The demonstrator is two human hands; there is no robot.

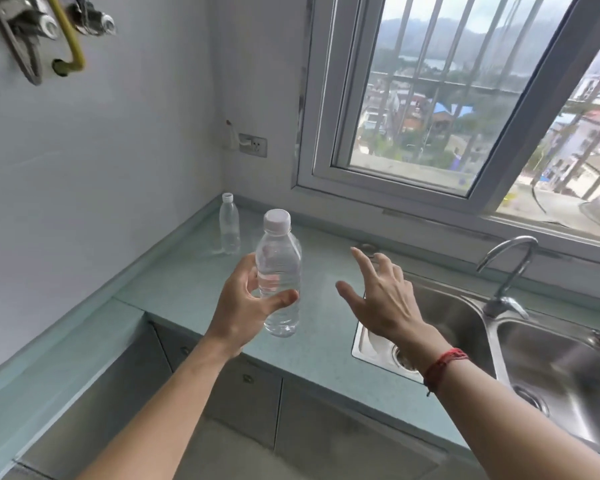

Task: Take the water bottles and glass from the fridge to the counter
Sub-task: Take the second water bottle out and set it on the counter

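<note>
In the middle of the frame the left hand [246, 306] grips a clear water bottle [279, 271] with a white cap, thumb across its front and fingers curled behind it. The bottle stands nearly upright over the pale green worktop [174, 292] (whether its base touches the surface cannot be told). Just right of it the right hand [381, 299] is released and holds nothing, its fingers spread above the left rim of the steel sink [451, 320]; a red string bracelet [444, 365] circles its wrist. A second bottle [229, 226] stands upright on the worktop in the corner, left of centre, well apart from both hands. A curved tap [510, 268] rises behind the sink, below the barred window [430, 98] at the upper right. A wall socket [253, 145] sits above the corner.
</note>
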